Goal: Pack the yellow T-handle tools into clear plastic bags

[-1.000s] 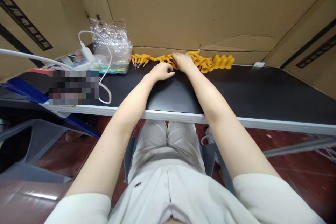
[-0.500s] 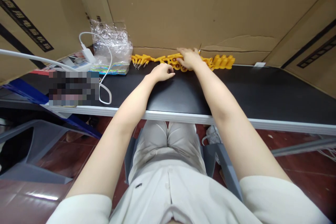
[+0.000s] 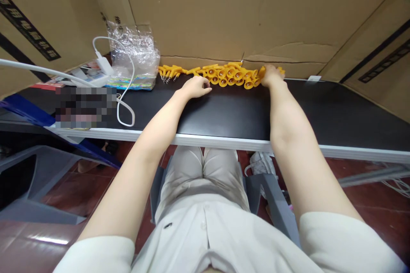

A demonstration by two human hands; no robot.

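Note:
Near the middle of the black table, my left hand (image 3: 197, 87) rests loosely curled. Its thumb stands apart from the fingers, and I see nothing held in it. Just beyond it lie yellow cone-shaped plastic pieces (image 3: 238, 75) in stacked rows, their round mouths facing me. To their left are yellow handles with metal spirals (image 3: 168, 72), like corkscrews. My right hand (image 3: 273, 75) reaches down over yellow cylindrical pieces (image 3: 282, 71) at the row's right end. Its fingers are mostly hidden, so whether it grips one cannot be made out.
A cardboard wall (image 3: 205, 17) stands close behind the yellow pieces. Clear plastic packaging (image 3: 133, 53) and a looping white cable (image 3: 118, 106) lie to the left. The table's metal front edge (image 3: 221, 140) runs under my forearms.
My right hand has moved right, from above the cone-shaped pieces to the cylinders at the right end, uncovering the cones. My left hand has stayed about where it was.

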